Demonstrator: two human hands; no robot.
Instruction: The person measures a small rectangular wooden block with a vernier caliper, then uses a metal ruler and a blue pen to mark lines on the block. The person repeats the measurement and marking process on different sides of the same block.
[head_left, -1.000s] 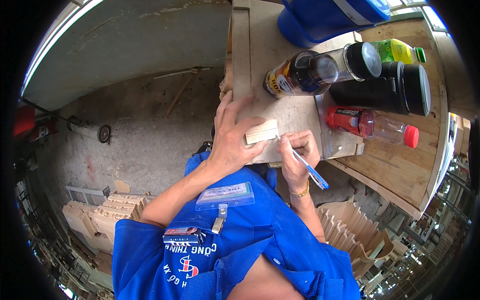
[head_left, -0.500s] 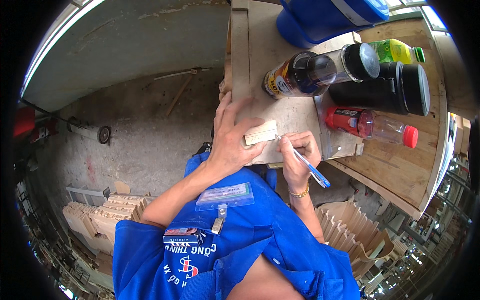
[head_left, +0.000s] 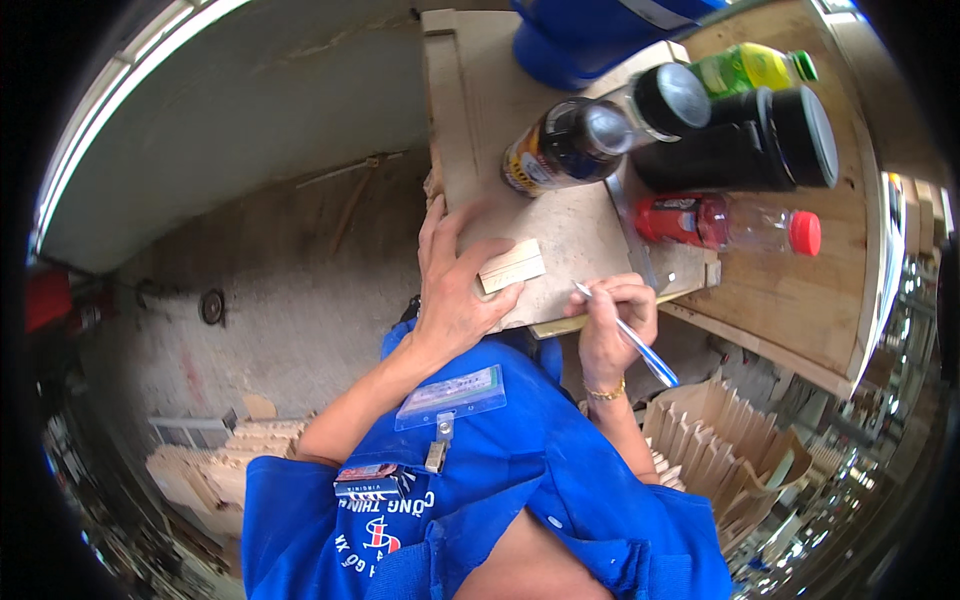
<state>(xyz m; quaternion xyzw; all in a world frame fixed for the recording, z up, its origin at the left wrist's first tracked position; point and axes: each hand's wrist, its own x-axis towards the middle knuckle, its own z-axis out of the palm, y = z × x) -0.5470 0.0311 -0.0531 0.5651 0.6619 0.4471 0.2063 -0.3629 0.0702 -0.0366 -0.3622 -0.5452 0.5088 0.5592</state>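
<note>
My left hand [head_left: 455, 275] grips a small pale wood block [head_left: 511, 265] between thumb and fingers, resting it on the board-topped bench [head_left: 570, 232]. Thin dark lines run along the block's upper face. To its right, my right hand [head_left: 613, 328] is closed around a white and blue pen [head_left: 648, 353]. The pen's tip points up and left, apart from the block. A dark bottle with a yellow and brown label [head_left: 545, 160] stands on the bench just beyond the block.
Right of the bench top are a red-capped bottle [head_left: 690, 222], a black flask [head_left: 715, 145], a clear jar with a black lid [head_left: 655, 105] and a green bottle [head_left: 745, 70]. A blue bucket [head_left: 560, 55] stands behind. Stacked wood pieces [head_left: 715, 435] lie below right.
My right hand has drawn the pen away from the block, to the right and slightly toward me. My left hand still holds the block. The whole view has shifted a little.
</note>
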